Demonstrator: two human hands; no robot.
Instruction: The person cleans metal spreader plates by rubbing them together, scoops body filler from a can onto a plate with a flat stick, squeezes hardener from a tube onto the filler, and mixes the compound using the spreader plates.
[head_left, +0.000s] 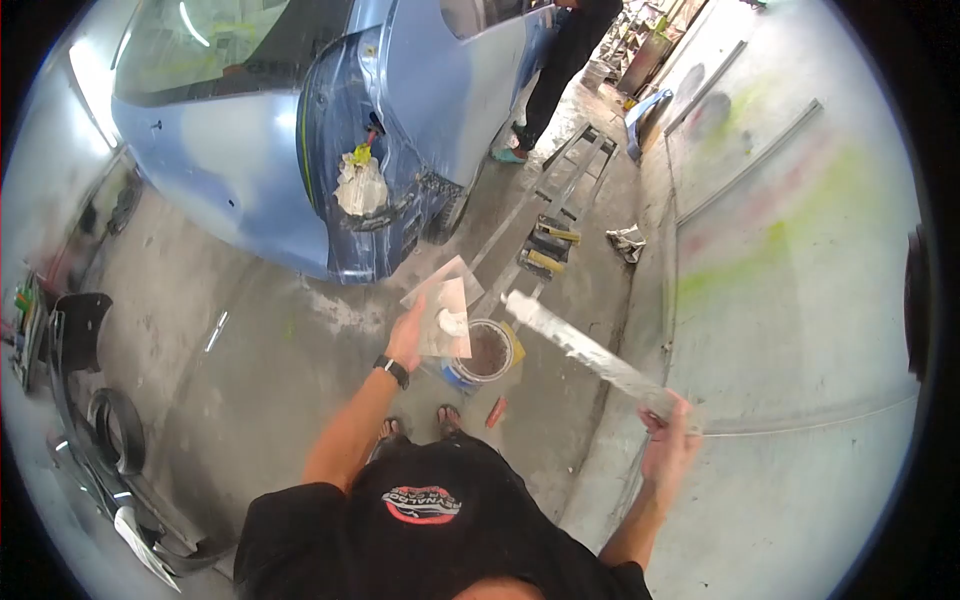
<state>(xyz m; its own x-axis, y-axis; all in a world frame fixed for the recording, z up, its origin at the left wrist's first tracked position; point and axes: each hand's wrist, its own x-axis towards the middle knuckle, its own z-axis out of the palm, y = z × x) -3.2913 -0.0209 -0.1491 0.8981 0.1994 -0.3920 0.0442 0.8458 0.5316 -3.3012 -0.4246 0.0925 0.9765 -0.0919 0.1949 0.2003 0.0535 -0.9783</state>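
My left hand (407, 335) is closed on the edge of a flat, pale board (452, 290) that bears a blob of white paste (452, 322). On the right, my right hand (668, 430) grips one end of a long stick (600, 358) smeared with white paste. The stick slants up to the left, its thickly coated tip just above and right of an open can (486, 352). That can stands on the floor below the board, with brownish-grey material visible inside.
A blue car body (240, 200) with a covered lamp opening is ahead. Another person's dark-clothed leg (560, 90) is beyond it. A low metal ladder-like frame (575, 175) lies ahead right, beside a pale wall (790, 300). A tire (118, 430) and black car parts are left.
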